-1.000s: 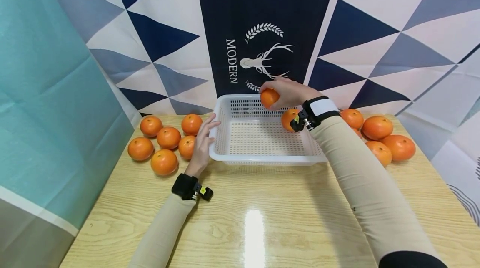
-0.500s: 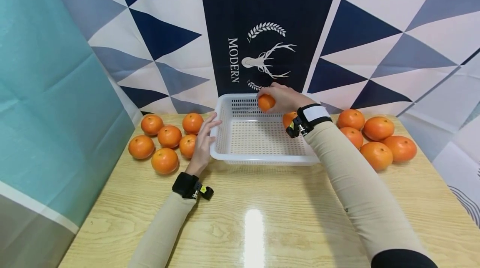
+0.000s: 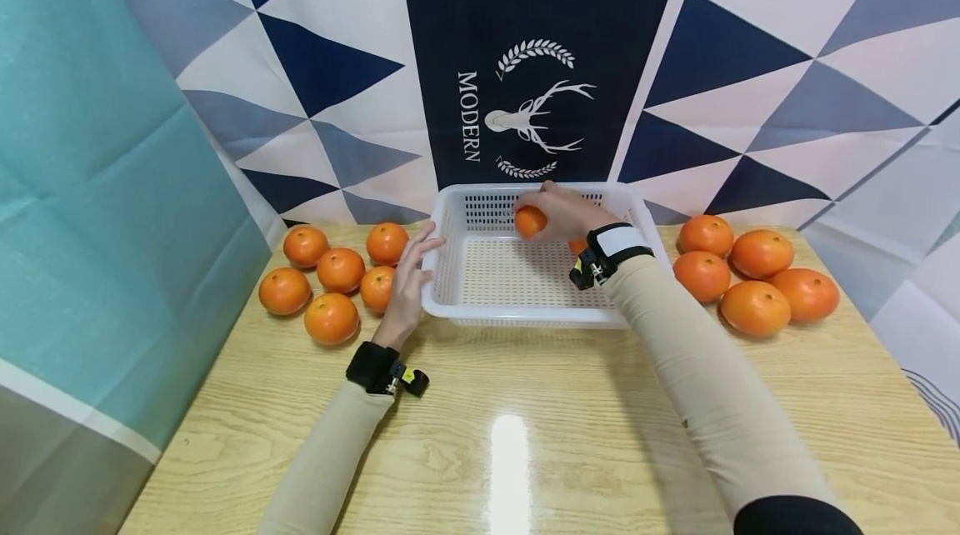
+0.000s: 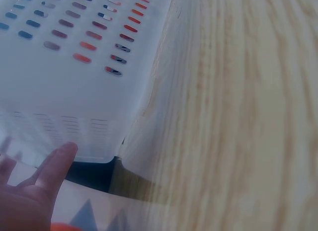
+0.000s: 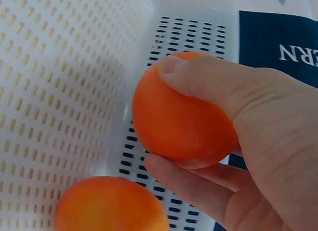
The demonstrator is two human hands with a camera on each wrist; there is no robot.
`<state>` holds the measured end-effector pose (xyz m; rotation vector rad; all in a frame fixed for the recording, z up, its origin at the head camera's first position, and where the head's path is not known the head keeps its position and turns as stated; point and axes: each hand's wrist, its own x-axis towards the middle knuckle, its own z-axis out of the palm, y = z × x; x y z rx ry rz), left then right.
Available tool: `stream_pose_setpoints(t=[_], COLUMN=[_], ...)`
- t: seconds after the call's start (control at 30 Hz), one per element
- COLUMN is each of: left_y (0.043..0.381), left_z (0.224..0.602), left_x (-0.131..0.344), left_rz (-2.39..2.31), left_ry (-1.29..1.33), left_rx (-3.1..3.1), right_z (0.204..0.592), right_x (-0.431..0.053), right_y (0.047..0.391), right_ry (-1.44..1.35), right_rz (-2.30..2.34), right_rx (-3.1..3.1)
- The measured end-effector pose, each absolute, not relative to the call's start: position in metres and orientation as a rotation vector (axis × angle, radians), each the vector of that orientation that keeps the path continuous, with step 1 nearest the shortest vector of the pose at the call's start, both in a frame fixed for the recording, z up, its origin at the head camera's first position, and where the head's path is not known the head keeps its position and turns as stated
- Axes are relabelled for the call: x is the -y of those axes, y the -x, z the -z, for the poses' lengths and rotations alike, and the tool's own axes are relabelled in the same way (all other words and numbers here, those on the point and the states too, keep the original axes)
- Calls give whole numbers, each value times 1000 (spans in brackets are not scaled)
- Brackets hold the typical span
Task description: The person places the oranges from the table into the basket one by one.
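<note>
My right hand (image 3: 562, 212) grips an orange citrus fruit, like a mandarin (image 5: 184, 112), thumb on one side and fingers curled on the other. It holds the fruit low inside the white plastic basket (image 3: 525, 317), near the perforated back wall. A second mandarin (image 5: 112, 206) lies in the basket beside it, mostly covered by the hand and wrist in the head view. At the basket's left end, my left hand (image 3: 405, 289) rests with extended fingers against the outer wall and rim. One of its fingers (image 4: 57, 171) touches the perforated side in the left wrist view.
Several mandarins (image 3: 332, 319) sit on the wooden table (image 3: 450, 435) left of the basket, close to my left hand. Another group of several mandarins (image 3: 755, 308) lies on the right, beside my right forearm. A patterned cloth (image 3: 540, 18) hangs directly behind the basket.
My right hand has lowered the mandarin from above the basket's back rim down into it. My left hand has stayed at the left end.
</note>
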<state>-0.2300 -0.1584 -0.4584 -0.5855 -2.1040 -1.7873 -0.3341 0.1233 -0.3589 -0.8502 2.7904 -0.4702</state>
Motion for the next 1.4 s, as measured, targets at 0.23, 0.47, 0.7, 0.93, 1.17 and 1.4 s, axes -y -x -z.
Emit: stream_pose_setpoints(t=[0.23,0.47,0.7,0.93,1.17,1.4], left_y=[230,230,229,222,209,209], left_z=[455,456,458,445,425,426], left_x=[158,158,160,158,154,153], left_rz=[1802,1784,1780,1805,1813,1808], left_ry=[599,571,580,584,573,584], left_rx=[2106,2113,2103,2118,2146,2137], right_z=[365,374,376,375,377,382], right_x=[-121,-123,-124,-121,-122,-123], right_y=[333,336,332,328,325,326], right_ry=[780,755,763,735,740,759], right_rz=[494,490,470,399,418,439], right_rx=[-2801,-2786,-2766,-2748,-2741,-2749])
